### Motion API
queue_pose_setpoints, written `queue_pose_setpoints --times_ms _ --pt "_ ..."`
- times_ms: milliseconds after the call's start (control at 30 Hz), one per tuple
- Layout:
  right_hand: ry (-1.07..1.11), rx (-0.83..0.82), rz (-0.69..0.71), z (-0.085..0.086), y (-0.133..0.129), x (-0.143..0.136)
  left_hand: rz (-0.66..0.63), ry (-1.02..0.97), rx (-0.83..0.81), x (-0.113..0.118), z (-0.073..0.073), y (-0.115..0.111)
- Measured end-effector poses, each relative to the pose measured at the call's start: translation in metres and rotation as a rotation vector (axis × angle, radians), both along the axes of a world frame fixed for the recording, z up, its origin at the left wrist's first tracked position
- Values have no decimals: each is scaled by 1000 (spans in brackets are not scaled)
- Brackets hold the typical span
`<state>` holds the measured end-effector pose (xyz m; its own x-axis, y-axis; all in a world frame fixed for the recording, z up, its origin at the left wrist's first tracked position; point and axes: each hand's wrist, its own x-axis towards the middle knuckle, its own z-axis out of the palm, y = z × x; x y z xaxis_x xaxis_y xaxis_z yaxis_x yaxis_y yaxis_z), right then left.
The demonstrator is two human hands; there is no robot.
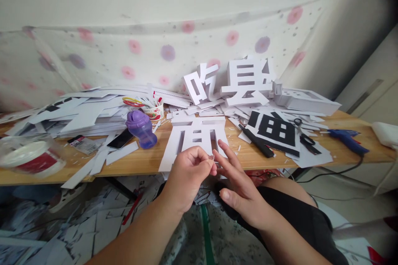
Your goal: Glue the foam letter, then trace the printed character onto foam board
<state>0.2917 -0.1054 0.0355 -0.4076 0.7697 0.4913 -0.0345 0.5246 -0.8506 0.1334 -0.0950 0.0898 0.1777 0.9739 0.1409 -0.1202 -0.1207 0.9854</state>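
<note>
My left hand (pixel 191 176) is closed in a pinch above the table's front edge. A thin pale sliver shows at its fingertips, too small to name. My right hand (pixel 241 188) has its fingers spread, the fingertips close beside that pinch; whether they touch the sliver I cannot tell. Just behind both hands lies a white foam-board character (pixel 169 149) with cut-out slots, its lower part partly hidden by my hands. To its right are a black-and-white character sheet (pixel 275 130) and a black utility knife (pixel 256 140).
Scissors (pixel 306 137) and a blue glue gun (pixel 350 136) lie at the right, the gun trailing a cable. Finished white characters (pixel 245 78) stand behind. At the left are a purple bottle (pixel 141 128), a phone (pixel 120 138), a tub (pixel 34 157) and stacked white boards (pixel 81 116).
</note>
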Motion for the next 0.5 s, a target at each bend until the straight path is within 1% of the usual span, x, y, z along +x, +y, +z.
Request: queue_pose_setpoints --times_ms 133,200,267,333,400,500 --pt "-45 52 -20 0 -1 -1 -4 -27 -3 -7 4 3" --pt "-36 42 -18 -1 -1 -1 -7 -44 -6 -10 7 4" --pt "20 -13 0 -2 0 -1 2 -57 -1 -12 9 5" --pt "120 -96 49 -2 -1 -1 30 -53 17 -12 10 6" --pt "234 -192 136 1 -1 -1 75 -14 56 -12 9 7" --pt "379 -319 255 7 -3 -3 147 104 122 -10 6 8"
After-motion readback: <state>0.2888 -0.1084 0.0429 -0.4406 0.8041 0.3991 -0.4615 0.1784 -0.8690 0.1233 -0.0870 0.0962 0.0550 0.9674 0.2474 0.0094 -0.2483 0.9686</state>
